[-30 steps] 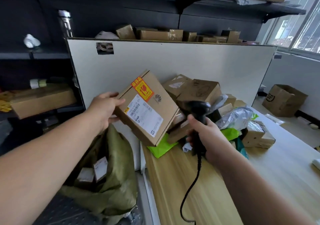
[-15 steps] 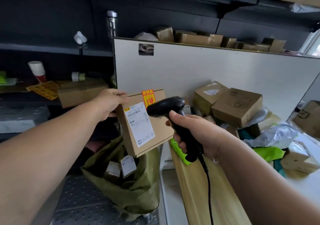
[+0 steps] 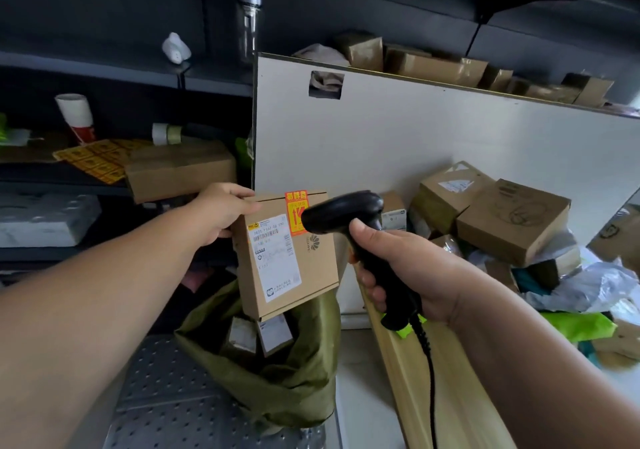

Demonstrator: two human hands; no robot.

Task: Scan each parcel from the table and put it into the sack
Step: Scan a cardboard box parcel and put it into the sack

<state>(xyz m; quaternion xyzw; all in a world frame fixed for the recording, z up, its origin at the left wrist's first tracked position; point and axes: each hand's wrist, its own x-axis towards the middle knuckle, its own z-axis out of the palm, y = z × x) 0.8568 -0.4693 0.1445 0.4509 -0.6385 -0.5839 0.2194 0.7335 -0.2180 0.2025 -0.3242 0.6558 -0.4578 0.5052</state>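
My left hand (image 3: 221,211) grips the top left corner of a flat brown cardboard parcel (image 3: 318,272) with a white shipping label and an orange sticker. The parcel hangs upright just above the open olive-green sack (image 3: 277,376), which holds a few labelled parcels. My right hand (image 3: 405,268) grips a black corded barcode scanner (image 3: 346,211), its head right in front of the parcel's upper right part. A pile of brown parcels (image 3: 502,216) and plastic mailers lies on the wooden table (image 3: 446,389) at the right.
A white partition board (image 3: 450,137) stands behind the table, with boxes stacked behind it. Dark shelves (image 3: 104,185) at the left carry a cardboard box, tape rolls, a cup and a glass bottle. The sack stands on a perforated metal floor plate (image 3: 166,396).
The parcel has moved left off the table and turned upright over the sack. The scanner has risen and closed in on the parcel's face.
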